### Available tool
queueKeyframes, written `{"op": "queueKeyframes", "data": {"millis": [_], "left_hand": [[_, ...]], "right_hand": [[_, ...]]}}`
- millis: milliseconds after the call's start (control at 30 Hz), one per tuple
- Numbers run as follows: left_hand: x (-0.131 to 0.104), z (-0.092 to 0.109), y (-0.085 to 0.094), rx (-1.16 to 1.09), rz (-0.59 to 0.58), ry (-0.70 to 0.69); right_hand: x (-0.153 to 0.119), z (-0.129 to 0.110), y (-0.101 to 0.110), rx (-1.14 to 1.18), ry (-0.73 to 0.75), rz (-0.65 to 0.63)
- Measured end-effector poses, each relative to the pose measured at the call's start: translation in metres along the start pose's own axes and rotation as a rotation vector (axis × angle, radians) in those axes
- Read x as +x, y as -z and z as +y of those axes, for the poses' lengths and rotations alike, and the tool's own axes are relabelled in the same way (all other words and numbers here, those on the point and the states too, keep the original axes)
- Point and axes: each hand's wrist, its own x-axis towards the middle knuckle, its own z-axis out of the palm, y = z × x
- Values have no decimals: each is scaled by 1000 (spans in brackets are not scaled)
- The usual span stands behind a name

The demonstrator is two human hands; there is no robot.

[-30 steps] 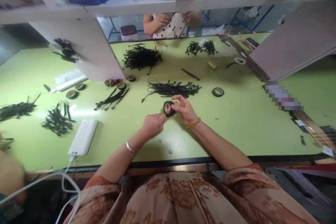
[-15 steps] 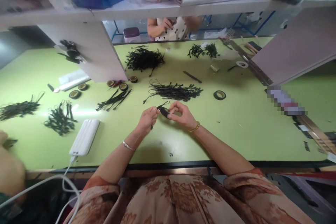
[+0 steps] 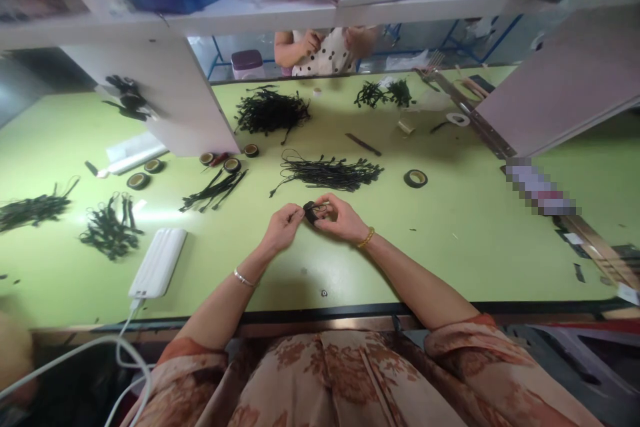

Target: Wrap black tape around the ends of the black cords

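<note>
My left hand (image 3: 281, 227) pinches a thin black cable between thumb and fingertips, above the green table (image 3: 380, 267). Right beside it, my right hand (image 3: 346, 221) grips a roll of black tape (image 3: 311, 213) by its edge. A thin loop of the cable shows by the roll, near the right fingers. How cable and tape meet is partly covered by the fingers. Just beyond both hands lies a bundle of black cables (image 3: 330, 172) with small connectors. Another roll of black tape (image 3: 415, 178) lies flat to its right.
Several tape rolls (image 3: 232, 165) and cable bunches (image 3: 113, 230) lie leftward, near a white power bank (image 3: 159, 261). A blade-like tool (image 3: 363, 144) lies beyond the cables. White panels (image 3: 155, 100) hold a loaded shelf (image 3: 280, 19). A person (image 3: 320, 53) works across the table.
The tape roll has turned between my hands and now shows its edge more. The cable loop has shifted towards my right fingers. The view has moved slightly; the arm at far left has drawn back.
</note>
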Motion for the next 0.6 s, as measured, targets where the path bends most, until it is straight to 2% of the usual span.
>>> {"op": "queueKeyframes", "data": {"millis": [67, 233, 433, 600], "left_hand": [[-1, 2, 2, 56, -33, -19], [-7, 10, 1, 240, -101, -88], [-17, 19, -6, 657, -151, -270], [-20, 24, -8, 839, -205, -315]], "right_hand": [[2, 1, 1, 133, -71, -31], [6, -5, 4, 439, -190, 44], [4, -12, -1, 397, -268, 1], [1, -17, -7, 512, -291, 109]]}}
